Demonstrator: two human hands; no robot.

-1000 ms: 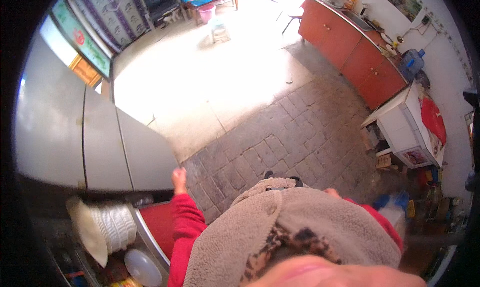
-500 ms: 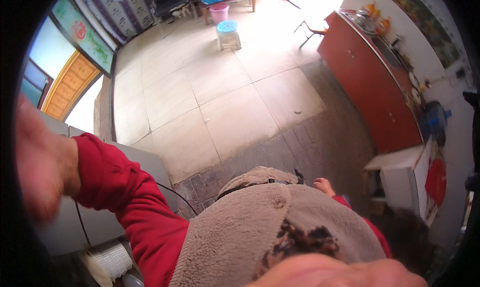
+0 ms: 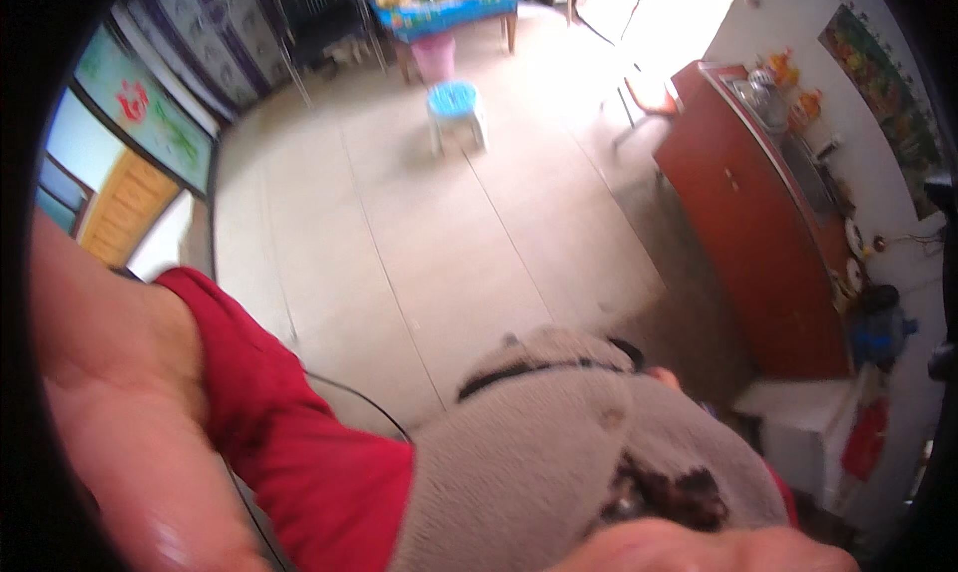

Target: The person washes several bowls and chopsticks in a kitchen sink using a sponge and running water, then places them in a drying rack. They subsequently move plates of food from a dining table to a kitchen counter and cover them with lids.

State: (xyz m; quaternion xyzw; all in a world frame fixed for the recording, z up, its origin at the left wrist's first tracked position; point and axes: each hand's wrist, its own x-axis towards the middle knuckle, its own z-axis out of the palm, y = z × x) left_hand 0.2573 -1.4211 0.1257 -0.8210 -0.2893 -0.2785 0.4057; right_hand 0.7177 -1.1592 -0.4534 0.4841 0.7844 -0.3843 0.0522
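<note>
My left hand (image 3: 130,402) looms close and blurred, nearer to me than the blue-topped stool (image 3: 454,99) and well to its left; its far parts are cut off by the dark rim and lower edge, so I cannot tell whether its fingers are apart or together, or clamped on anything. A black cable (image 3: 364,397), on my side of the stool, runs between my red sleeve (image 3: 309,452) and my beige vest (image 3: 519,442), which hides part of it. Of my right hand (image 3: 666,376), nearer than the stool and to its right, only a sliver shows past the vest, so its fingers and any grip are hidden too. Just beyond the stool stands a pink bucket (image 3: 434,58), its mouth hidden under the blue-covered bench (image 3: 409,28), whose load is too smeared to sort. Well right of the stool, metal bowls (image 3: 766,103) sit on a red cabinet (image 3: 748,223), their contents unclear; nearer than the stool and further right, a blue water jug (image 3: 883,340) stands beside that cabinet, its fill impossible to judge.
</note>
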